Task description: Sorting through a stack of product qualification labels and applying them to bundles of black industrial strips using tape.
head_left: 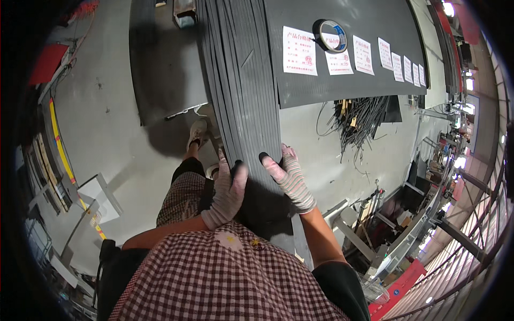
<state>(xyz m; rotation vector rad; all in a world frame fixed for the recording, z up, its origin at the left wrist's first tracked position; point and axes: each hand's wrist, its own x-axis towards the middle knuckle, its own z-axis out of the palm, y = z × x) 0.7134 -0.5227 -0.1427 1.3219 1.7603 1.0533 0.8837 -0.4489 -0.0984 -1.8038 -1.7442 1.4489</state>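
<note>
Head view: both gloved hands, left hand (pixel 227 192) and right hand (pixel 289 179), curl fingers over the near end of the dark strip stack (pixel 243 91); keep both grips level so strips stay aligned.

Strips (pixel 243 91) stack left of the sheet (pixel 342 48). Tape roll (pixel 330 35) and labels (pixel 300 51) lie on the sheet. Both hands, left hand (pixel 229 192) and right hand (pixel 289 179), sit on the strips' near end.

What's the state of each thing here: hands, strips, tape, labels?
Left hand: gloved, gripping the strips' near end.
Right hand: gloved, gripping the same end.
Strips: bundled, lying lengthwise.
Tape roll: flat on the dark sheet.
Labels: lying in a row on the sheet.
</note>
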